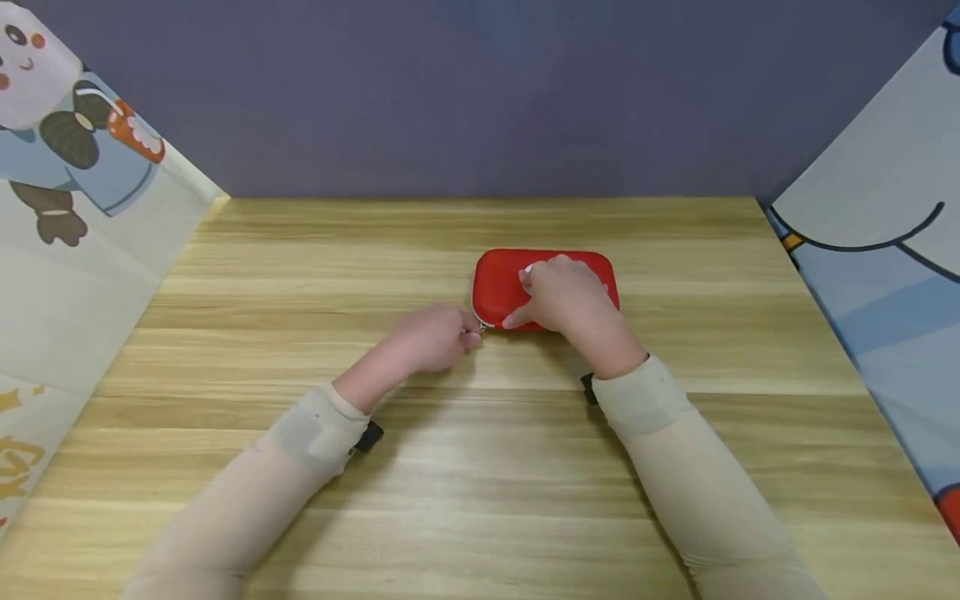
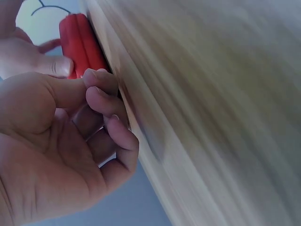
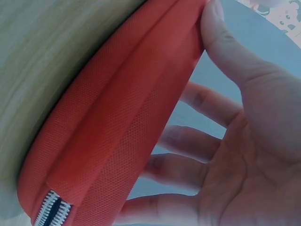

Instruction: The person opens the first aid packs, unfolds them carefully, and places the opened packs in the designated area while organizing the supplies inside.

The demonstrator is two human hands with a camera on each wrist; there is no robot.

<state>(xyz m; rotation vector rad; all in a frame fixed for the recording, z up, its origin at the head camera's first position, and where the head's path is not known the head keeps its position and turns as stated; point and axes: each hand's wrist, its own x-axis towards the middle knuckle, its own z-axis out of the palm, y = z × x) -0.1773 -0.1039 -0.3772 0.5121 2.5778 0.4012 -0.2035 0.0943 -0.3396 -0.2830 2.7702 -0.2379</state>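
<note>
A red zippered case lies flat on the wooden table, rounded at its corners. At its front left corner, my left hand pinches the small metal zipper pull between thumb and forefinger. In the left wrist view that hand's fingertips hide the pull, and its other fingers are bent. My right hand rests on the case lid, its thumb at the front edge. The right wrist view shows its fairly straight fingers touching the top, with a stretch of zipper teeth at the near end.
The wooden table runs up to a plain dark blue-grey wall at the back. Side panels with cartoon prints stand at the left and right. Both forearms wear pale sleeves with a dark wrist device.
</note>
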